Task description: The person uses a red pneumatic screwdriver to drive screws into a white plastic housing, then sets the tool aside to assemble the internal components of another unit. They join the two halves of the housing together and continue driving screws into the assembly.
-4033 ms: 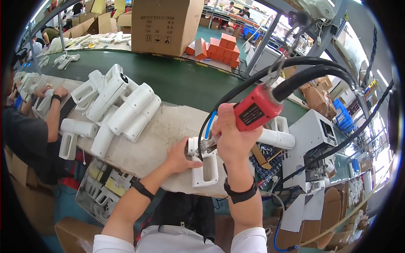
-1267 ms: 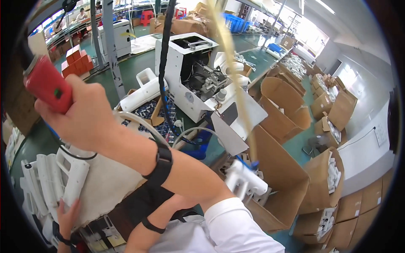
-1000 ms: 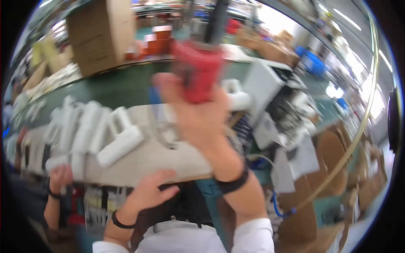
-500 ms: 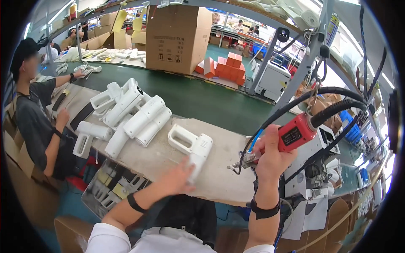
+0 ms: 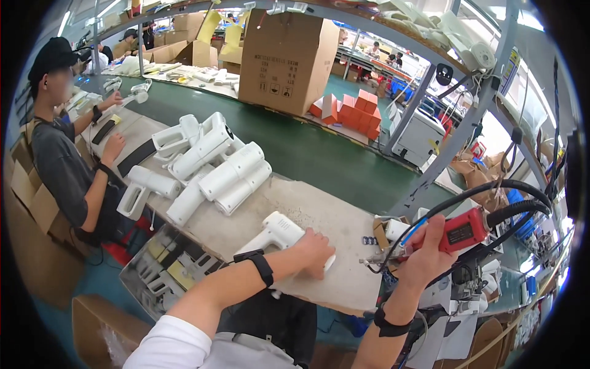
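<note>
My left hand (image 5: pixel 316 251) is wrapped over one end of a white plastic housing (image 5: pixel 281 229), which has a round body and a handle and lies on the bench. Fingers curl round its near right end and hide that part. To the right, my right hand (image 5: pixel 424 253) grips a red power screwdriver (image 5: pixel 462 231) with a black cable, a thin blue hose and a metal nozzle (image 5: pixel 373 262). The nozzle hangs over the bench's right part, apart from the housing. A pile of similar white housings (image 5: pixel 230 172) lies left of my left hand.
A green conveyor belt (image 5: pixel 307 154) runs behind the beige worktop (image 5: pixel 350 280). Small dark parts (image 5: pixel 369 240) sit near the nozzle. A co-worker (image 5: pixel 64 141) works at the left. Beyond the belt stand a large carton (image 5: pixel 279 67) and orange boxes (image 5: pixel 356 114). Below is a bin (image 5: pixel 178 261).
My left hand has moved right and closed on the housing, which is now turned, its handle toward me. The screwdriver in my right hand is lower in view. The view has shifted.
</note>
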`<act>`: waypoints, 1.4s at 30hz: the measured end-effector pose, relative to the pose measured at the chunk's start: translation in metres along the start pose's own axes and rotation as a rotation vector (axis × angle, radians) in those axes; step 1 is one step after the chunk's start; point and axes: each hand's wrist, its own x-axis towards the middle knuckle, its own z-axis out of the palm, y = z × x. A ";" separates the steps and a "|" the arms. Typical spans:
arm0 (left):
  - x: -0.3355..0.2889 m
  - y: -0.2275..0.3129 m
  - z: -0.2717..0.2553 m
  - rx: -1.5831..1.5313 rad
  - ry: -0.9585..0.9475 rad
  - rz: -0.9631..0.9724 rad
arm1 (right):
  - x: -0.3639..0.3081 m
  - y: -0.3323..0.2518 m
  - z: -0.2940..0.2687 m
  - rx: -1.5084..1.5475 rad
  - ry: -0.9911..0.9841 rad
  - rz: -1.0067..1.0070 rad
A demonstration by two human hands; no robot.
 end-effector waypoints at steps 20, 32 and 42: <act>-0.006 -0.006 0.000 -0.217 0.044 -0.163 | -0.006 0.093 0.025 0.044 -0.197 0.034; -0.005 -0.003 0.004 -0.184 0.021 -0.159 | -0.018 0.119 0.033 -0.044 -0.259 0.063; 0.006 -0.023 0.021 -0.284 0.307 -0.053 | -0.015 0.052 0.025 0.073 -0.250 0.024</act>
